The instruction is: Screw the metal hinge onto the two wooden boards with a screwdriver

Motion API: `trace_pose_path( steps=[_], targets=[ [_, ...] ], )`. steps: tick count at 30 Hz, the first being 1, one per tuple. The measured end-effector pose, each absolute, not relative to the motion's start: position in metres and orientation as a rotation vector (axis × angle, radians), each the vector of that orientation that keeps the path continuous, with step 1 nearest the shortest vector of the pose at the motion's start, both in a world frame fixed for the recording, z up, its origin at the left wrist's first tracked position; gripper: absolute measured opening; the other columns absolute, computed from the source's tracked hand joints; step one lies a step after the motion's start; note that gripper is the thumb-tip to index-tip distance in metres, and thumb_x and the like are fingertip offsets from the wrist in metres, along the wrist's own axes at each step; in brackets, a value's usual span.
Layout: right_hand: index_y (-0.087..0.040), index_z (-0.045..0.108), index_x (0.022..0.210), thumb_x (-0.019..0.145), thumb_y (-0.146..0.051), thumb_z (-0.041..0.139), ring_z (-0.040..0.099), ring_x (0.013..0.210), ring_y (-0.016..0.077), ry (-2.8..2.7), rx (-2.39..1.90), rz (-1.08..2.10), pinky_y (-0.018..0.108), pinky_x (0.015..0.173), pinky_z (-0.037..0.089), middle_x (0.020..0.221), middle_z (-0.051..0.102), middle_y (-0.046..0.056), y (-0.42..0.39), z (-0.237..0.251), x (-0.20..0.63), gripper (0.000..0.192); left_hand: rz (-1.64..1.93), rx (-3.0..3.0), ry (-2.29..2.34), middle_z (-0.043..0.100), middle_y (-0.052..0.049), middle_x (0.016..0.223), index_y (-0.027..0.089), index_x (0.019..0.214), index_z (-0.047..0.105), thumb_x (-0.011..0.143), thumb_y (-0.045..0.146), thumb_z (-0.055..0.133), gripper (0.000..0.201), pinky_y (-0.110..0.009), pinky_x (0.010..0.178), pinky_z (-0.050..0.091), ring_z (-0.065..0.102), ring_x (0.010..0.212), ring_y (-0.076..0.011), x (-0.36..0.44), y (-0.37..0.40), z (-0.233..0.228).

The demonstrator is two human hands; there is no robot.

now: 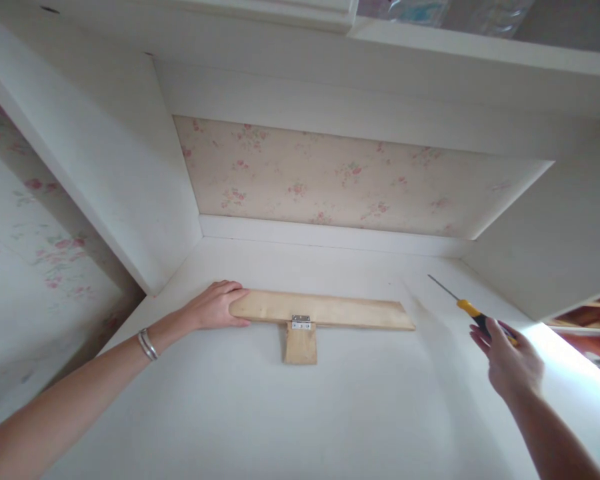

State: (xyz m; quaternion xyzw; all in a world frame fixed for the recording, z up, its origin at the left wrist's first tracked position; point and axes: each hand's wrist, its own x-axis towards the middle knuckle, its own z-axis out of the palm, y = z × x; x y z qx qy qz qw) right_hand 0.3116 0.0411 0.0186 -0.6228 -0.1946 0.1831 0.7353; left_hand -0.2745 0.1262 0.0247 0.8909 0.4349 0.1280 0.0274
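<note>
A long, pale wooden board (pixel 350 311) lies across the white desktop (pixel 240 413). My left hand (pixel 217 305) grips its left end, thumb at the near edge and fingers over the far side. At the middle of the board's near edge, a small metal hinge (pixel 301 323) joins it to a short wooden block (pixel 301 347) that points towards me. Off to the right, my right hand (pixel 513 357) is closed around the yellow and black handle of a screwdriver (pixel 467 308). The screwdriver's thin shaft points up and left, apart from the board.
White side panels (pixel 130 173) stand left and right of the desktop. Floral wallpaper (pixel 300 180) covers the back, above a low white strip (pixel 330 233). A white shelf (pixel 380 87) hangs overhead, with clear plastic packages (pixel 495 17) above it. Reddish-brown items (pixel 590 313) show at the right edge.
</note>
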Motion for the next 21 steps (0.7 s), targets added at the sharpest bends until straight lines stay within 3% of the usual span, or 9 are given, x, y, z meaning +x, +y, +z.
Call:
trace_pose_path(
  steps=[3, 6, 10, 16, 19, 21],
  targets=[
    [-0.02, 0.062, 0.088, 0.059, -0.028, 0.076, 0.066, 0.07, 0.0202, -0.365, -1.274, 0.485, 0.031, 0.059, 0.057, 0.083, 0.065, 0.006, 0.029, 0.041, 0.28, 0.033, 0.385, 2.741, 1.351, 0.057, -0.01, 0.114, 0.02, 0.121, 0.057, 0.065, 0.065, 0.06, 0.072, -0.035, 0.093, 0.038, 0.053, 0.102, -0.0242, -0.272, 0.129, 0.019],
    [-0.023, 0.062, 0.086, 0.059, -0.028, 0.076, 0.066, 0.065, 0.0173, -0.361, -1.145, 0.518, 0.027, 0.052, 0.056, 0.086, 0.062, 0.0, 0.026, 0.064, 0.246, 0.031, 0.357, 2.733, 1.366, 0.056, -0.01, 0.116, 0.021, 0.121, 0.056, 0.066, 0.067, 0.058, 0.072, -0.034, 0.093, 0.038, 0.053, 0.102, -0.0241, -0.27, 0.131, 0.016],
    [-0.019, 0.063, 0.082, 0.069, -0.038, 0.071, 0.054, 0.047, 0.0075, -0.474, -1.044, 0.559, 0.02, 0.043, 0.048, 0.07, 0.056, -0.003, 0.033, 0.086, 0.193, 0.024, 0.311, 2.729, 1.391, 0.057, -0.009, 0.118, 0.024, 0.123, 0.055, 0.067, 0.068, 0.057, 0.071, -0.036, 0.095, 0.035, 0.052, 0.106, -0.0249, -0.27, 0.13, 0.013],
    [-0.018, 0.062, 0.088, 0.074, -0.043, 0.065, 0.051, 0.053, 0.008, -0.845, -1.014, 0.544, 0.021, 0.048, 0.044, 0.07, 0.054, -0.002, 0.054, 0.099, 0.112, 0.029, 0.512, 2.613, 1.513, 0.048, -0.011, 0.133, 0.022, 0.119, 0.058, 0.069, 0.065, 0.058, 0.066, -0.041, 0.102, 0.03, 0.043, 0.12, -0.0285, -0.262, 0.114, 0.017],
    [-0.018, 0.063, 0.092, 0.078, -0.044, 0.06, 0.051, 0.062, 0.0096, -0.98, -1.102, 0.471, 0.022, 0.055, 0.046, 0.071, 0.053, -0.001, 0.064, 0.103, 0.08, 0.03, 0.842, 2.385, 1.546, 0.057, -0.008, 0.12, 0.02, 0.105, 0.065, 0.076, 0.056, 0.055, 0.048, -0.036, 0.1, 0.034, 0.049, 0.113, -0.0236, -0.24, 0.09, 0.025],
    [-0.018, 0.062, 0.092, 0.08, -0.046, 0.057, 0.05, 0.061, 0.01, -1.034, -1.128, 0.502, 0.022, 0.052, 0.046, 0.07, 0.052, -0.001, 0.071, 0.106, 0.063, 0.031, 0.967, 2.055, 1.601, 0.065, -0.006, 0.1, 0.019, 0.094, 0.067, 0.083, 0.051, 0.046, 0.04, -0.031, 0.086, 0.043, 0.057, 0.094, -0.0189, -0.221, 0.073, 0.027]
  ],
)
